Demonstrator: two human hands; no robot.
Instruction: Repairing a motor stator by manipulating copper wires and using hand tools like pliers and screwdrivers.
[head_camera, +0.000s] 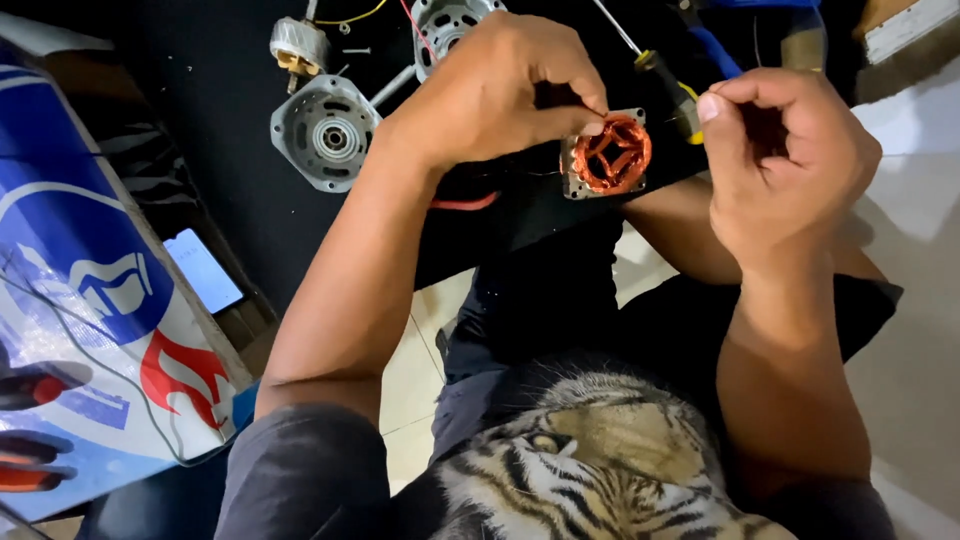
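Observation:
A small motor stator (607, 156) with copper-red windings in a grey metal core lies on a black surface (240, 150). My left hand (495, 90) is above and left of it, fingertips pinched at the top edge of the windings. My right hand (785, 160) hovers to the right of the stator, fingers curled shut with thumb and forefinger pinched together; whether a fine wire is between them cannot be told.
A round grey motor end cover (325, 130) lies to the left, a second cover (445, 25) and a small rotor part (298, 45) behind. A yellow-and-black screwdriver (665, 80) lies behind the stator. A lit phone (203, 270) and a printed blue-white board (90, 300) are at left.

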